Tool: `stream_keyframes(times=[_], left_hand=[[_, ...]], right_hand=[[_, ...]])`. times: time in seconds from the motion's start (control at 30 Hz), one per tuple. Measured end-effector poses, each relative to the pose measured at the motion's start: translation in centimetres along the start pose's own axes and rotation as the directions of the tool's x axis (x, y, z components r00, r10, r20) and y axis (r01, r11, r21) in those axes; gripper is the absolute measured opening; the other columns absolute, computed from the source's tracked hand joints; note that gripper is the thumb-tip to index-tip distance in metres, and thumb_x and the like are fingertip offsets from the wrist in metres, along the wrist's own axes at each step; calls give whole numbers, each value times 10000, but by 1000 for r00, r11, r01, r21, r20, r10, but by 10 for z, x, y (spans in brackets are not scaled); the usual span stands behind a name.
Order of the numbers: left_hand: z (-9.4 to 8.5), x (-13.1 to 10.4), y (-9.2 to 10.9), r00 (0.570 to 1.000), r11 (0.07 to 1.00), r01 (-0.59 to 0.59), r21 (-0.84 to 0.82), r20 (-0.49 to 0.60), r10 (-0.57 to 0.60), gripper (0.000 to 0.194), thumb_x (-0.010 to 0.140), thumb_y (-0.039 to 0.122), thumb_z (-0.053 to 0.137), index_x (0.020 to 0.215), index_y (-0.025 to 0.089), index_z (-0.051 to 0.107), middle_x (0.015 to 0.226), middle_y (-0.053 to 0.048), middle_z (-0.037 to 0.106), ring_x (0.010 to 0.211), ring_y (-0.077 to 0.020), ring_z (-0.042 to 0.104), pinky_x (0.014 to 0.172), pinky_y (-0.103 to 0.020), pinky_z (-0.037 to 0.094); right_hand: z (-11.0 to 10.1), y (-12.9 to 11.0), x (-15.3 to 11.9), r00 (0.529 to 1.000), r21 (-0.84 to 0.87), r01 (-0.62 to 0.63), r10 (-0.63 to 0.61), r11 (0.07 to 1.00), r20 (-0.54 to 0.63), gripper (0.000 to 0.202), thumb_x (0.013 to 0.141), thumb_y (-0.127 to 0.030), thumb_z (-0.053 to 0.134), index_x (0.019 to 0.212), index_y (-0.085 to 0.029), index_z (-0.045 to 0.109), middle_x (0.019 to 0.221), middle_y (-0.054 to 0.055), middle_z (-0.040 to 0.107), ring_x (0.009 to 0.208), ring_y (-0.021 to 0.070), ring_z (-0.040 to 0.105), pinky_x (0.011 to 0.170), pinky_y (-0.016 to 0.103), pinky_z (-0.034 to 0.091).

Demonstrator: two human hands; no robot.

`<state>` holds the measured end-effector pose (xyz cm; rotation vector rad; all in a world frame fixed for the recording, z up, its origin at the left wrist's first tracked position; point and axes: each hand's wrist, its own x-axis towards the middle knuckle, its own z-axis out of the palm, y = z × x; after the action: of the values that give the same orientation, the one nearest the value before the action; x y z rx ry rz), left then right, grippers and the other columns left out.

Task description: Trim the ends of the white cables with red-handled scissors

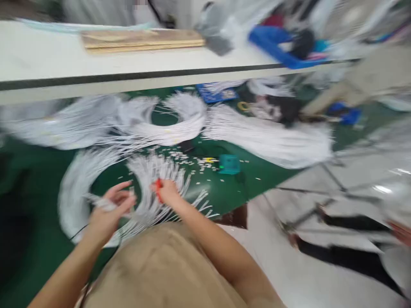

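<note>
Your two hands over the wires, lower left of the frame. The right hand (169, 192) has its grip closed around a red tool (158, 191), held against the fanned ends of the white wires (152, 167) — presumably to keep it close to them. The left hand (114, 206) is raised beside that fan, fingers curled and close together; blur hides whether they pinch anything, so you cannot tell. The wires lie looped on the green table (221, 194), left of centre, which probably keeps their length compact and their ends near you. Scattered white bits (180, 157) and a teal box (229, 164) sit at the centre, seemingly within your reach. Further bundles (272, 139) stretch across mid-frame, below a white shelf (41, 51) — perhaps set back to leave you working room.
</note>
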<state>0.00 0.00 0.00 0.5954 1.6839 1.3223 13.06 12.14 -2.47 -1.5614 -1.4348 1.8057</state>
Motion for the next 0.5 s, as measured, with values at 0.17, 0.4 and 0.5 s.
stream_keyframes(times=[0.17, 0.4, 0.5], left_hand=[[1, 1, 14, 999, 999, -45, -1, -17, 45, 411, 683, 313, 664, 1067, 196, 573, 759, 11, 511, 635, -100, 487, 509, -188, 392], [-9, -6, 19, 990, 985, -132, 109, -34, 136, 390, 708, 301, 657, 1072, 183, 581, 758, -3, 538, 660, -109, 494, 580, -218, 414], [-10, -6, 18, 986, 972, -143, 185, -57, 156, 381, 705, 310, 658, 1057, 180, 591, 740, -7, 558, 664, -119, 508, 608, -233, 422]], right_hand=[[27, -12, 3, 965, 109, 53, -78, 993, 248, 198, 659, -348, 599, 641, -151, 617, 587, -3, 596, 486, 77, 464, 474, 199, 350], [33, -37, -26, 921, 274, 77, -174, 959, 349, 204, 660, -318, 613, 752, -144, 666, 614, -5, 578, 544, 85, 486, 558, 215, 395], [35, -40, -29, 923, 259, 93, -181, 961, 341, 211, 670, -334, 616, 719, -134, 664, 587, -5, 560, 554, 90, 489, 565, 217, 398]])
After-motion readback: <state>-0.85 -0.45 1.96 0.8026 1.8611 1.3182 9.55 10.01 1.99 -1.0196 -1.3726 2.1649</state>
